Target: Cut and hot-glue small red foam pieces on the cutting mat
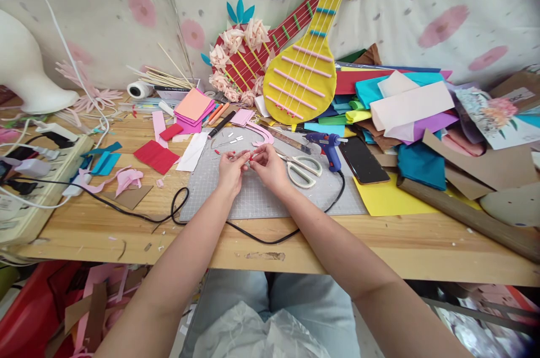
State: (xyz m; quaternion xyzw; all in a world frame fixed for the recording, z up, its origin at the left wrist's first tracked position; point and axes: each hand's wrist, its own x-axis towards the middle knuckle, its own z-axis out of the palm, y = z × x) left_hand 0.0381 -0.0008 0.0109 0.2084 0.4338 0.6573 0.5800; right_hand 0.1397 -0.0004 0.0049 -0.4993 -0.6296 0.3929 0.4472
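Note:
Above the grey cutting mat [248,200], my left hand [232,171] and my right hand [270,166] meet fingertip to fingertip. Both are closed in a pinch around a small red piece [252,157], mostly hidden by the fingers; its material is too small to tell. Just right of my right hand lie white-handled scissors [301,172]. A blue glue gun [327,147] rests further right on the mat. Behind the hands is a curved pink strip [262,131]. Small white bits [236,138] are scattered left of it.
A yellow lute-shaped craft [301,79] and a red one with paper flowers [248,59] lean at the back. A phone [363,160] and coloured paper [413,104] lie right. A power strip [50,178] sits left; a black cable [270,242] loops across the front.

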